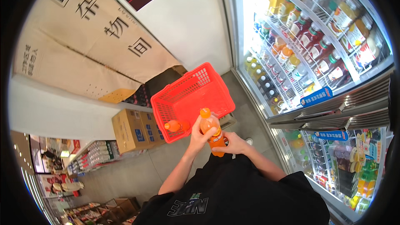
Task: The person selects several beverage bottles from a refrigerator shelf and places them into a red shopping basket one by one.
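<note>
Close to my chest, an orange soda bottle (210,125) with an orange cap is held in both hands. My left hand (199,132) wraps its upper part, thumb across the label. Lower down, my right hand (232,143) grips the bottle near its base from the other side. Just beyond stands a red plastic shopping basket (192,87) with slotted walls. Inside it, a second orange soda bottle (177,126) lies in the near left corner. The bottle in my hands overlaps the basket's near rim in this view.
A glass-fronted drinks cooler (268,117) with shelves of bottles runs along the right. Cardboard boxes (129,132) stand left of the basket. A beige fabric door curtain (93,53) hangs at upper left. Grey tile floor (156,162) extends behind, towards stocked store shelves (90,214).
</note>
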Demonstrator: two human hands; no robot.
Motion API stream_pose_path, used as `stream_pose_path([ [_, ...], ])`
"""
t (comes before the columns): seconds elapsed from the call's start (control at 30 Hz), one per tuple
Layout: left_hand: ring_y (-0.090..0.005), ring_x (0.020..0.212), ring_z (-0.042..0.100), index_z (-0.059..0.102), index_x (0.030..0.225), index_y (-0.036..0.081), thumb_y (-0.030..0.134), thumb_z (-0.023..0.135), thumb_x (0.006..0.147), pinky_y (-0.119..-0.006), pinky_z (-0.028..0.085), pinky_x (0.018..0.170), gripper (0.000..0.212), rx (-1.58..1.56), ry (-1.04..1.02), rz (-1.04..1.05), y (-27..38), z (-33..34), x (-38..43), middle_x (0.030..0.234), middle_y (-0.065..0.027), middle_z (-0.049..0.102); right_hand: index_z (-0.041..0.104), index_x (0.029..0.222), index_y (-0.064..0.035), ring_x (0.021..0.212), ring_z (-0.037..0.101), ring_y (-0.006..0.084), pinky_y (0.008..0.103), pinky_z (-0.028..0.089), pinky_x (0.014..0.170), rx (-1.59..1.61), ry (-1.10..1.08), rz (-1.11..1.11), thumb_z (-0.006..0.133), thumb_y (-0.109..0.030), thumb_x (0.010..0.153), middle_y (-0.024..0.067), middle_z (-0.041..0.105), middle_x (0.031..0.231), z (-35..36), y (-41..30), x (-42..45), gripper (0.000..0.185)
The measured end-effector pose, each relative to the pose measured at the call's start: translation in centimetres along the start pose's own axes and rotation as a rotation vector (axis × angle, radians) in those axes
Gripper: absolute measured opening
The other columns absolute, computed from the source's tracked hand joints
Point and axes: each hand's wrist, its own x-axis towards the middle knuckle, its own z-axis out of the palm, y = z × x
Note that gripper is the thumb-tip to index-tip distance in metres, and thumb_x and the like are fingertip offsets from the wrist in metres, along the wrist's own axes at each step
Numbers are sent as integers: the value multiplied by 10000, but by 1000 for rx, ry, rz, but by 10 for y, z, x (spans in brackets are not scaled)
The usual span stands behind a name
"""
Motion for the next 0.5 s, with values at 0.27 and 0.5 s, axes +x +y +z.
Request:
stream_pose_path([
  [0.27,-137,936,573,605,1053,-19,78,665,834,-259,464,789,247,181,-14,182,32,-83,1,1042,-75,574,523,1237,-7,962,650,261,363,503,851,-201,-58,1,780,-353,714,156,653,1078,14,-31,34,678],
  [0.5,-171,960,597,616,1031,10,58,728,769,-292,499,827,289,419,-152,293,83,-152,16,1043,-86,576,529,1207,-8,1022,610,343,399,489,874,-467,125,-100,792,-304,694,193,638,1072,39,-54,110,648],
])
